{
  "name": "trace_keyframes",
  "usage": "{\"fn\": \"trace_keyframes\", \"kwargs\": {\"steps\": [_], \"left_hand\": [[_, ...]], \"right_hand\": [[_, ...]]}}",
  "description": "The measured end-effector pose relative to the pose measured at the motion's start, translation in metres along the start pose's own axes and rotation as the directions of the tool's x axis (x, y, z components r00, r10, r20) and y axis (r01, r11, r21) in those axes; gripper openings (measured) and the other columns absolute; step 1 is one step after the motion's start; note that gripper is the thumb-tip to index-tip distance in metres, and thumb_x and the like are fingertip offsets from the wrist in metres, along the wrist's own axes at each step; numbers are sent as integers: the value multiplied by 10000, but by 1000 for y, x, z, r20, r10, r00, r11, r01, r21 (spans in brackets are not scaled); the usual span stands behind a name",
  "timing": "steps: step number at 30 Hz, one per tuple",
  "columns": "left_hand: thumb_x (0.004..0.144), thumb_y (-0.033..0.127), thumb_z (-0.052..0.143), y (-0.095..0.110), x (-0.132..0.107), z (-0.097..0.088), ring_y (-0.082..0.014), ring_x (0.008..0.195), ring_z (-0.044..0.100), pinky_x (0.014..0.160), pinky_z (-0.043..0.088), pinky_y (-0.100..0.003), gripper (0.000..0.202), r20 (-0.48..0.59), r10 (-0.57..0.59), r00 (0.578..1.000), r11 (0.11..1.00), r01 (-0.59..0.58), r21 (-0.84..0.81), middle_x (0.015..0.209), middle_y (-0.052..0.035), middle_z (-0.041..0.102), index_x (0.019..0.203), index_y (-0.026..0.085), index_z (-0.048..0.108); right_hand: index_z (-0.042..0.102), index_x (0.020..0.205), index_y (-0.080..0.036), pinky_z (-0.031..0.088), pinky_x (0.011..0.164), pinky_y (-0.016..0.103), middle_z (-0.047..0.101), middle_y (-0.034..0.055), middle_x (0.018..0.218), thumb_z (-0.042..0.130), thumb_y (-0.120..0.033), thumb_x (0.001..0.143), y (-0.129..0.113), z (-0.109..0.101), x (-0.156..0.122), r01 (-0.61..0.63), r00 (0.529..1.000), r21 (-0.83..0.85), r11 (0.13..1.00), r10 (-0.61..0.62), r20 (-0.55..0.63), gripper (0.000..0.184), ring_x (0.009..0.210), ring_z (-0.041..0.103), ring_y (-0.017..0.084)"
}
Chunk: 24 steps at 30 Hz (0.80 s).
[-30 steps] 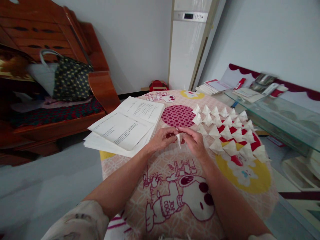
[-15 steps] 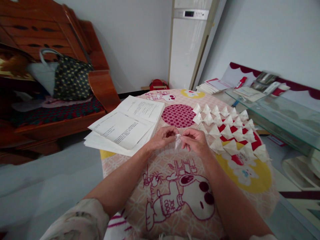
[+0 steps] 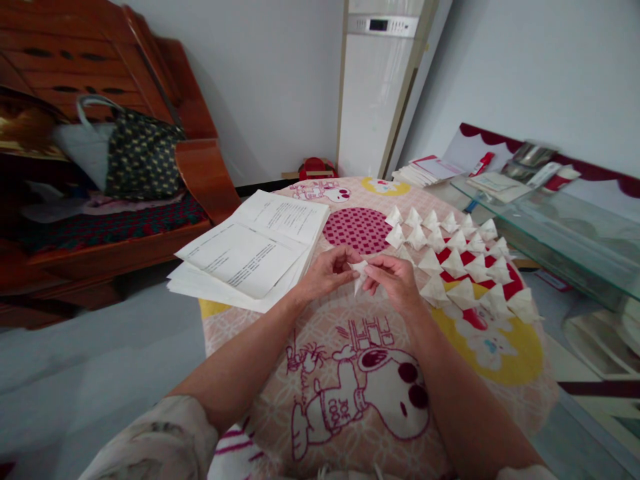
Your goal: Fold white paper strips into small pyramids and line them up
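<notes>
Between both hands, over the middle of the table, is a small folded piece of white paper (image 3: 359,275) that comes to a point at the bottom. My left hand (image 3: 330,270) pinches its left side with thumb and fingers. On the other side my right hand (image 3: 393,277) grips it with fingers curled in. Part of the paper is hidden by the fingertips. Several rows of folded white paper shapes (image 3: 462,293), pointed like little pyramids, stand to the right of my right hand. Left of my left hand lies a stack of printed paper sheets (image 3: 245,257).
A patterned cloth (image 3: 360,400) with cartoon figures covers the round table. At right stands a glass shelf (image 3: 565,233) with a metal bowl and a red marker. A wooden bench (image 3: 205,173) with bags (image 3: 145,157) is at left. A tall white cabinet unit (image 3: 373,100) stands behind.
The folded paper shows more of its surface now and sits slightly higher and further right. Both hands have shifted slightly, still gripping it. The rows of paper shapes look the same.
</notes>
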<state>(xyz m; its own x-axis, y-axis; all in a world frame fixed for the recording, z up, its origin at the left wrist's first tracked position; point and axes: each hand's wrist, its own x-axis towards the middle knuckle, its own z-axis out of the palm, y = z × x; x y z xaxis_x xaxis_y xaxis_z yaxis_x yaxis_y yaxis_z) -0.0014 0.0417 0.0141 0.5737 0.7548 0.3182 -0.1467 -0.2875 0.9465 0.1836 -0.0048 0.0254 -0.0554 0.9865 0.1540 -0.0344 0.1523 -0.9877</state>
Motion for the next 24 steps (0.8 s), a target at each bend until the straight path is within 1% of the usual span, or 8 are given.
{"fn": "trace_keyframes", "kwargs": {"steps": [2, 5, 7, 11, 14, 16, 20, 24], "left_hand": [[840, 357, 729, 2, -1, 1, -89, 634, 523, 578, 384, -213, 289, -24, 29, 999, 998, -28, 54, 816, -14, 624, 972, 155, 571], [862, 303, 681, 5, -4, 4, -89, 618, 520, 592, 391, -214, 182, -38, 71, 997, 965, -59, 254, 726, 10, 603, 914, 149, 600], [868, 287, 657, 8, -6, 6, -97, 630, 541, 610, 408, -221, 149, -42, 88, 995, 938, -69, 340, 721, 6, 617, 899, 145, 622], [874, 287, 634, 10, -7, 9, -105, 637, 561, 612, 419, -225, 146, -76, 94, 993, 915, -57, 398, 732, -3, 641, 882, 141, 635], [866, 281, 633, 8, -7, 11, -105, 635, 556, 607, 415, -223, 139, -97, 113, 989, 892, -58, 449, 714, 2, 634, 834, 146, 620], [863, 277, 632, 6, -7, 13, -104, 630, 552, 604, 413, -223, 136, -98, 138, 986, 874, -75, 480, 704, 6, 627, 817, 150, 612], [867, 254, 618, 4, -7, 15, -100, 619, 552, 599, 418, -221, 114, -80, 174, 982, 855, -110, 507, 718, 2, 635, 811, 155, 606], [867, 222, 605, 7, -8, 17, -99, 622, 562, 605, 433, -221, 84, -54, 172, 984, 851, -121, 511, 743, -7, 652, 814, 157, 605]], "right_hand": [[703, 764, -190, 465, 402, 234, 677, 3, 545, 794, -419, 732, 1, 0, 0, 5, 1000, -26, 1000, -5, -4, 249, 421, 581, 132], [666, 711, -197, 453, 409, 230, 658, -4, 534, 776, -403, 747, 2, 1, -1, 30, 1000, -88, 996, -31, -7, 236, 422, 566, 125], [629, 677, -203, 445, 420, 232, 636, -12, 525, 750, -390, 765, 2, 2, -3, 54, 998, -137, 989, -55, -9, 240, 432, 560, 126], [549, 620, -213, 397, 445, 232, 564, -29, 504, 676, -332, 793, 0, 4, -5, 143, 988, -297, 944, -154, -15, 246, 465, 520, 121], [479, 575, -215, 333, 465, 235, 486, -41, 499, 627, -268, 779, -3, 8, -6, 233, 959, -454, 860, -281, -40, 257, 484, 448, 107], [452, 570, -216, 305, 479, 240, 435, -52, 501, 600, -239, 767, -3, 11, -7, 267, 936, -527, 807, -347, -56, 248, 489, 404, 100], [433, 587, -220, 280, 496, 248, 385, -64, 511, 562, -208, 757, -1, 13, -8, 280, 911, -611, 741, -406, -76, 213, 496, 365, 99], [403, 578, -225, 267, 504, 257, 362, -67, 510, 554, -177, 721, 0, 13, -7, 271, 890, -682, 680, -446, -91, 214, 504, 349, 105]]}}
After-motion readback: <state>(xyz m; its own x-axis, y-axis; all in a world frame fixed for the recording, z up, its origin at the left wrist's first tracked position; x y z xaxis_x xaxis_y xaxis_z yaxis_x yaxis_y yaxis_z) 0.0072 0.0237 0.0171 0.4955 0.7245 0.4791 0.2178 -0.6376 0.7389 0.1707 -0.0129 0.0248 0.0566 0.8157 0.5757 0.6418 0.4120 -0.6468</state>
